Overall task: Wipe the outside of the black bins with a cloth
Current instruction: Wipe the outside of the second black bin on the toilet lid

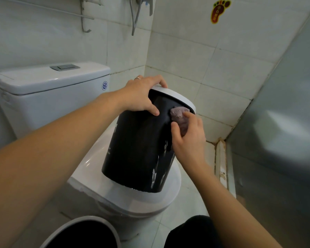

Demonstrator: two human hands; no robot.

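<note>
One black bin point(138, 145) stood tilted on the closed toilet lid point(132, 197), its white rim gripped by left hand point(141, 95) fingers, purple cloth point(180, 117) pinched in right hand point(188, 138) fingers against its upper side, second bin point(82, 233) seen below.

A small bathroom, tiled in pale off-white squares point(195, 56) on the walls. The white toilet point(89, 187) stands with its lid shut, the cistern point(48, 83) behind it topped by a chrome flush button point(64, 67). Up on the wall hang a metal rail point(43, 9) and shower hoses point(135, 17) — beside them, a foot-shaped sticker point(219, 10). To the right runs a frosted glass panel point(284, 108), its base grimy where it meets the pale floor tiles point(190, 203).
</note>
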